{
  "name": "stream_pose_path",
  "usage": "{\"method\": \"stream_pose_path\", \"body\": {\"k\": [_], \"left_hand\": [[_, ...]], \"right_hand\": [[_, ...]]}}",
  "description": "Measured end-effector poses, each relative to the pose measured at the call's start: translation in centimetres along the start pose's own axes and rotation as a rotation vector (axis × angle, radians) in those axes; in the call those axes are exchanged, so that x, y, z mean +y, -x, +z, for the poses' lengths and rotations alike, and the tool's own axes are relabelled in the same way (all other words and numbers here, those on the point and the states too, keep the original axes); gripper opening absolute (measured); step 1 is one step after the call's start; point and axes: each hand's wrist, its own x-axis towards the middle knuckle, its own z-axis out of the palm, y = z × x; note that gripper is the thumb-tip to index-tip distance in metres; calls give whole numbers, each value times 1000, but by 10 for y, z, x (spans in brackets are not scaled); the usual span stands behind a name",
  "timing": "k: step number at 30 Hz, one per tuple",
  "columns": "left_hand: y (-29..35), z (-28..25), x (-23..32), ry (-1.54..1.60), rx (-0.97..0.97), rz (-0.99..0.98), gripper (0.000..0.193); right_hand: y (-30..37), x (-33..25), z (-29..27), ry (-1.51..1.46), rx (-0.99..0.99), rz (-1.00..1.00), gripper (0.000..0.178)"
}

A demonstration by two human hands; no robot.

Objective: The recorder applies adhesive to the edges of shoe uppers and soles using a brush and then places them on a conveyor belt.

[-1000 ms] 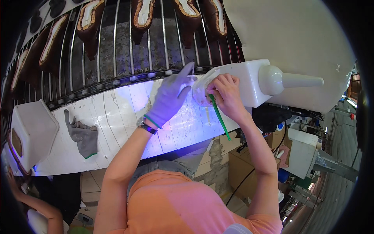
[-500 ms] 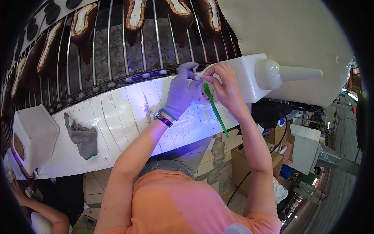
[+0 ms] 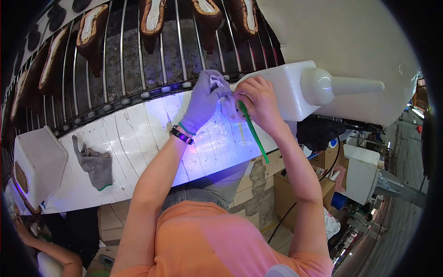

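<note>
My left hand (image 3: 203, 99), in a grey knit glove with a green cuff, is closed, its fingers curled at the conveyor's front edge. Beside it my bare right hand (image 3: 259, 99) has its fingertips pinched together. Thin, whitish, translucent material (image 3: 227, 105) shows between the two hands; its kind is unclear, and the fingers hide part of it. A long green handle (image 3: 254, 135) slants from beneath my right fingers toward the table's near edge. Just right of that hand lies a white square-sided bottle (image 3: 290, 87) with a long tapered neck.
Brown shoe uppers (image 3: 152, 18) with pale soles stand on the rod conveyor (image 3: 129, 60). A loose grey glove (image 3: 95, 164) and a white container (image 3: 40, 159) are on the white table (image 3: 138, 152). At lower left, another person's arm (image 3: 53, 249) shows; cardboard boxes (image 3: 288, 198) stand lower right.
My left hand has moved slightly left, away from my right, its fingers now curled more tightly. More whitish material shows between the hands. The shoes on the conveyor appear farther left.
</note>
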Motion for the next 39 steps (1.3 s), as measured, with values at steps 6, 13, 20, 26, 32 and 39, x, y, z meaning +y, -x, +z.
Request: {"method": "stream_pose_path", "body": {"k": [6,13,20,26,32,39], "left_hand": [[-11,-21,37,26,-56,-38,18],[-1,-14,12,-694,-195,271,49],[5,-10,2,-802,-104,493,47],[-7,-14,6,-755,-215,541,35],[-16,-21,4,-562,-351,242,35],[-15,-26,0,-423,-335,115,36]], "right_hand": [[2,0,-5,1,21,-61,8],[16,-1,-10,-267,106,160,7],[7,-1,1,-127,123,74,9],[6,0,5,-130,182,105,12],[3,-15,1,53,72,90,17],[-6,-23,-2,195,-104,64,14]]}}
